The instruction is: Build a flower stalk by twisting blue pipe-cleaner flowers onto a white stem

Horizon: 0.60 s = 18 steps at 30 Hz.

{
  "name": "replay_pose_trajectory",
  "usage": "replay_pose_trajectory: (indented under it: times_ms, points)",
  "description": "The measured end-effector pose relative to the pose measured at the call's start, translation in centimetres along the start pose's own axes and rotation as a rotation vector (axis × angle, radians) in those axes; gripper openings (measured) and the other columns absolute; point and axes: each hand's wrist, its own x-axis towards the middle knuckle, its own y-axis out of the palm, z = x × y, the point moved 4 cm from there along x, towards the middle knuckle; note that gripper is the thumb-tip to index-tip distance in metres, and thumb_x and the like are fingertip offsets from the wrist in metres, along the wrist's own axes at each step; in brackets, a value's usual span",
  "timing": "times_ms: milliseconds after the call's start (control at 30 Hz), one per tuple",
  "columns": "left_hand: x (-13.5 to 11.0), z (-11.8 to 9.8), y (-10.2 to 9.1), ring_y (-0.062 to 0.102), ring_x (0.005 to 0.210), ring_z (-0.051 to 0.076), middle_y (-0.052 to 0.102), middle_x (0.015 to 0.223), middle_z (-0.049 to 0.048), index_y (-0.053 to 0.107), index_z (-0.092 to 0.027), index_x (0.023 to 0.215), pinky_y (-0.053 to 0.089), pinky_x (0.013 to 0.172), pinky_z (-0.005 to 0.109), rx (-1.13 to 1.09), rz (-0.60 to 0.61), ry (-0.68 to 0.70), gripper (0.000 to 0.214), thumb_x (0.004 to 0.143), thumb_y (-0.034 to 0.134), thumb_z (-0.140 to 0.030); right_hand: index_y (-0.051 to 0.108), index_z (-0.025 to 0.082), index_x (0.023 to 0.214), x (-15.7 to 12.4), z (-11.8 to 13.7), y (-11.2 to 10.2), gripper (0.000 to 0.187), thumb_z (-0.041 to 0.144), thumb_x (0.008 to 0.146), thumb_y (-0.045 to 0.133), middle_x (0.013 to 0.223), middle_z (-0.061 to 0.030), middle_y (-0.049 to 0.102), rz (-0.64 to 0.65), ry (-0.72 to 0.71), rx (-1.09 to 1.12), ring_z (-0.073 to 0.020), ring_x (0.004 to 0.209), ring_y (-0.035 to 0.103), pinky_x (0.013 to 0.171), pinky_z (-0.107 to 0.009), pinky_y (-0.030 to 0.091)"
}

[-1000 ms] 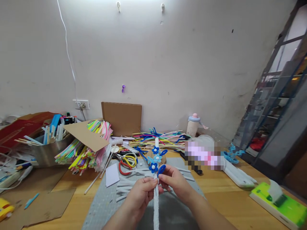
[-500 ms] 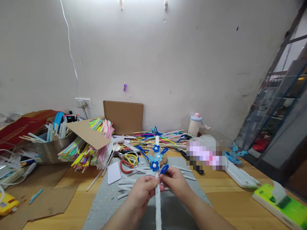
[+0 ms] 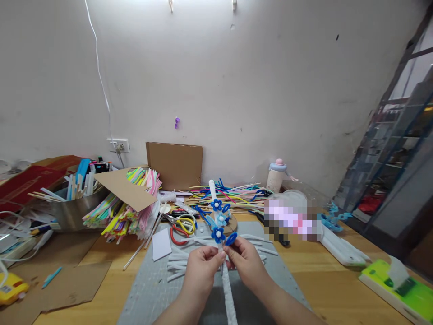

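A long white fuzzy-wrapped rod (image 3: 228, 291) runs up from the bottom edge between my hands, its top leaning left. Dark blue pipe-cleaner flowers with white centres, one of them a lower flower (image 3: 218, 234), and a light blue flower (image 3: 221, 219) sit along its upper part. My left hand (image 3: 203, 266) is closed around the rod just under the lowest flower. With thumb and finger, my right hand (image 3: 245, 262) pinches at the base of a dark blue looped leaf (image 3: 231, 239), against the rod. The fingertips hide the exact joint.
A grey cutting mat (image 3: 145, 280) bears white pipe cleaners (image 3: 177, 264), red-handled scissors (image 3: 179, 235) and a white card (image 3: 162, 245). Bundled pipe cleaners (image 3: 125, 221) stand left, more lie behind. A bottle (image 3: 276, 176) stands by the wall; a green-and-white box (image 3: 399, 289) is at right.
The rod's top has tipped to the left and its lower end has swung right. Both hands keep their hold near the blue leaf.
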Motion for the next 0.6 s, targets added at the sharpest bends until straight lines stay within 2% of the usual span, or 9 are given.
replay_pose_trajectory:
  times_ms: [167, 300, 433, 600]
  points:
    - [0.2, 0.3, 0.0, 0.055, 0.051, 0.017, 0.06, 0.046, 0.0049, 0.061, -0.012, 0.049, 0.04, 0.056, 0.027, -0.018, -0.012, -0.004, 0.031, 0.049, 0.074, -0.04, 0.053, 0.016, 0.072, 0.5, -0.6, -0.1, 0.036, 0.05, 0.067, 0.063, 0.066, 0.0009, 0.053, 0.004, 0.021, -0.011, -0.0094, 0.051, 0.046, 0.044, -0.02, 0.04]
    - [0.4, 0.6, -0.2, 0.055, 0.052, 0.016, 0.061, 0.048, 0.0056, 0.062, -0.011, 0.05, 0.04, 0.057, 0.026, -0.013, -0.001, -0.01, 0.031, 0.052, 0.073, -0.041, 0.054, 0.015, 0.075, 0.8, -1.4, -0.4, 0.039, 0.05, 0.064, 0.066, 0.063, 0.0025, 0.053, 0.035, 0.108, 0.043, -0.007, 0.045, 0.047, 0.042, -0.018, 0.037]
    - [0.6, 1.0, -0.4, 0.055, 0.05, 0.015, 0.064, 0.051, 0.0068, 0.065, -0.011, 0.054, 0.04, 0.058, 0.026, -0.02, 0.054, -0.053, 0.031, 0.056, 0.071, -0.042, 0.053, 0.016, 0.081, 1.0, -1.0, -0.5, 0.041, 0.05, 0.063, 0.067, 0.062, 0.0043, 0.052, 0.075, 0.111, 0.096, -0.0056, 0.042, 0.047, 0.039, -0.017, 0.034]
    - [0.3, 0.5, 0.0, 0.057, 0.051, 0.016, 0.065, 0.052, 0.0072, 0.066, -0.012, 0.055, 0.042, 0.06, 0.027, -0.045, 0.08, -0.076, 0.03, 0.056, 0.071, -0.041, 0.052, 0.015, 0.074, 1.0, -0.3, -0.5, 0.043, 0.053, 0.06, 0.068, 0.055, 0.0053, 0.051, 0.098, 0.108, 0.059, -0.0055, 0.039, 0.045, 0.038, -0.017, 0.034]
